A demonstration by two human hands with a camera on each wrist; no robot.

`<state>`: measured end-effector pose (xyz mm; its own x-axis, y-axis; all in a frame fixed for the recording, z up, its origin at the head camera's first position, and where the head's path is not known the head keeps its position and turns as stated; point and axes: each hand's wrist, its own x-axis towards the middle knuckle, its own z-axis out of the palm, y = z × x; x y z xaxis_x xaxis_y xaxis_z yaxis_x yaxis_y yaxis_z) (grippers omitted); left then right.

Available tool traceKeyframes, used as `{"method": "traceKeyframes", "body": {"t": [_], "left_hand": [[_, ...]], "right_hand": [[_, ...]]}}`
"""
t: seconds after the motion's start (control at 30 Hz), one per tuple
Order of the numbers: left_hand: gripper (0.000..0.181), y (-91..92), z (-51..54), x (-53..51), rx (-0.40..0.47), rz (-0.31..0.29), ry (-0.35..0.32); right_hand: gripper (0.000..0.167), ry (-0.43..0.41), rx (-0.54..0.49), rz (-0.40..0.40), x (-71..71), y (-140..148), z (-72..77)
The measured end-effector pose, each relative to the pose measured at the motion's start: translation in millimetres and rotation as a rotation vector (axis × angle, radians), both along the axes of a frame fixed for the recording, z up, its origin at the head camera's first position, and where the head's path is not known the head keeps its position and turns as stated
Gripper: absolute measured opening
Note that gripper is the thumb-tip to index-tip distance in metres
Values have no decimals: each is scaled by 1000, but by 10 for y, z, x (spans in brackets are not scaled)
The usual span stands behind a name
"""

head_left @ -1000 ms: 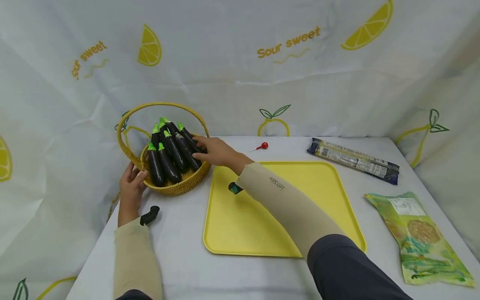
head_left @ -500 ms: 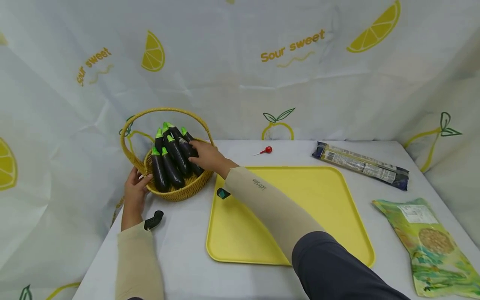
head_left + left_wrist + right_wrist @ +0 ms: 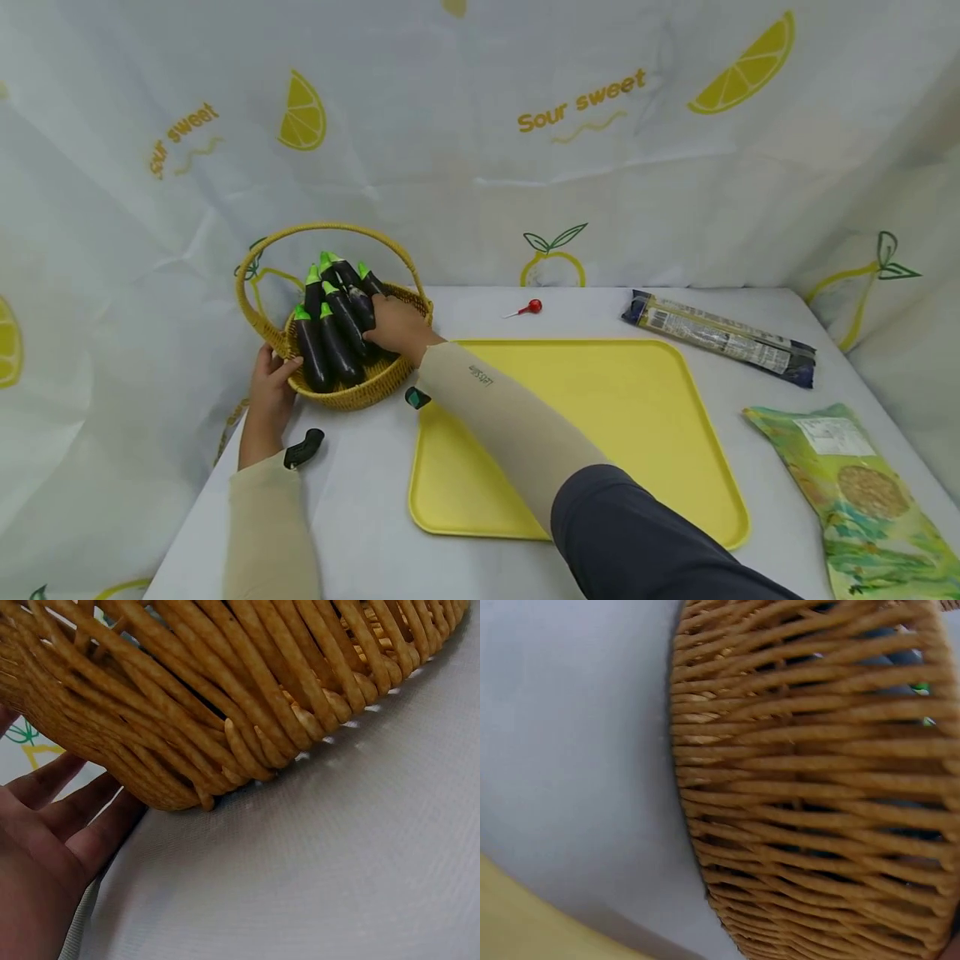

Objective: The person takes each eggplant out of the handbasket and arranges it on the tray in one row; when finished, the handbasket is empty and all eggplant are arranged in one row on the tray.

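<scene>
On the far left of the white-covered table (image 3: pixel 360 508), before a curtain (image 3: pixel 450 208) reading "Sour sweet", the left hand's (image 3: pixel 270 392) spread fingers touch a wicker basket (image 3: pixel 360 398) of eggplants (image 3: pixel 312 354), the right hand (image 3: pixel 402 327), sleeve (image 3: pixel 502 417) lettered "LetsSlim", among them, its grip hidden.

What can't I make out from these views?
Grip of the right hand: head view, its own back hides fingers among the eggplants.
Fingertips of the left hand: left wrist view, behind the basket.
Part of the yellow tray: head view, under the right sleeve.
Lower end of green bag: head view, cut off by picture edges.
Print on its label: head view, too small.
</scene>
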<state>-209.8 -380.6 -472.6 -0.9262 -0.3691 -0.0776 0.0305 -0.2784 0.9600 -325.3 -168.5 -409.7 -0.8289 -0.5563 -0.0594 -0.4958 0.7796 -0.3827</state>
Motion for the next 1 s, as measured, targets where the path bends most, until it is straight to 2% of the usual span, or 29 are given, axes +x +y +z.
{"method": "traceKeyframes", "body": {"t": [0.1,0.17,0.23,0.33,0.43,0.5,0.63,0.77,0.87,1.0], "left_hand": [[67,21,-10,-7,-26,4,-6],[68,41,-11,-4,-76,35,-14],[67,57,-8,6,-127,97,-9],[53,77,-9,42,-157,210,39],[37,83,-15,94,-109,264,133],[31,82,-20,128,-78,262,183],[25,59,-35,162,-91,243,218],[29,30,-48,155,-159,238,187],[35,66,-36,171,-202,246,151],[39,125,-31,210,-217,256,126]], "right_hand": [[69,12,19,1,25,6,-32],[65,11,5,-13,28,22,-33],[64,-9,-28,-35,26,36,-18],[65,-29,-49,-49,36,40,15],[67,-30,-27,-27,49,20,27],[68,-15,4,-5,60,5,23],[67,15,3,6,66,-9,7],[70,-25,-105,-49,10,-2,29],[73,-59,-192,-58,-8,45,83],[74,-52,-268,-8,34,112,194]]}}
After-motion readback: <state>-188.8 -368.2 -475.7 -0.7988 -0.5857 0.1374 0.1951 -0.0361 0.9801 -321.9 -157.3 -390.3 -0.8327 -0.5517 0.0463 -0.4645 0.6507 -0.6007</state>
